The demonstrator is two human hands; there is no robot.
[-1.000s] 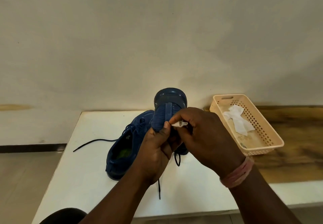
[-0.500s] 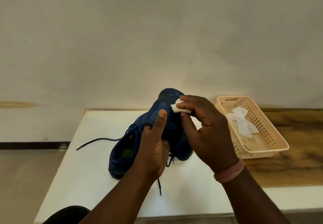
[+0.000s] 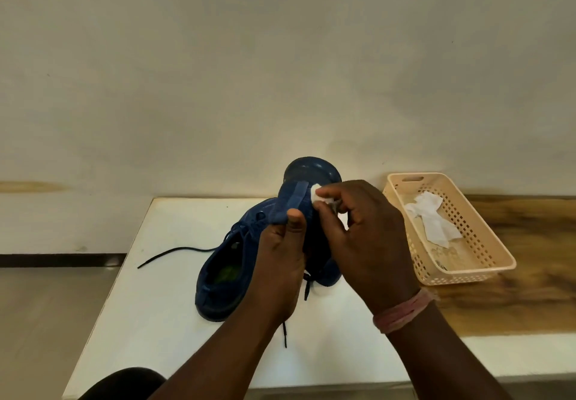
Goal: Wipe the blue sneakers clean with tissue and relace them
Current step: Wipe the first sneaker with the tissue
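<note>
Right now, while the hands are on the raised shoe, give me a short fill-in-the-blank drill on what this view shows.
1. The right hand presses a small wad of ____ against the held sneaker.
2. The left hand grips the held sneaker with its ____ on the tongue.
3. The second sneaker lies on the white ____.
4. The spare tissues lie in the peach ____.

Missing words: tissue; thumb; table; basket

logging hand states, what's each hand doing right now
Left hand: closed on the held sneaker.
Right hand: closed, pinching a tissue wad against that sneaker.
</note>
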